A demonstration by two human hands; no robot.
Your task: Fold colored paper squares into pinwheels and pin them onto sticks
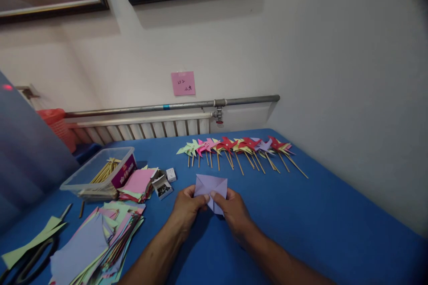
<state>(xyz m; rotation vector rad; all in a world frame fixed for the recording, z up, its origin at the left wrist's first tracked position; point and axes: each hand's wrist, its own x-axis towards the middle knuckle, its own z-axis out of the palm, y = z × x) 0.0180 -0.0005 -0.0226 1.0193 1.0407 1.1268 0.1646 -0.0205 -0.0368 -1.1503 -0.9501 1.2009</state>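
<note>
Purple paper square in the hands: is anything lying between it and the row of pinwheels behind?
Head view: nothing. Between the purple paper square, held by the left hand and right hand, and the row of pinwheels lies only bare blue table.

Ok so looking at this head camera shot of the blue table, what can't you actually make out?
- Head view: the writing on the pink paper note on the wall is too small to read.
- The lower edge of the folded lilac paper square is covered by the left hand and right hand.
- The black-handled scissors are cut off by the frame's corner.
- The small open box holds items too tiny to identify.
</note>
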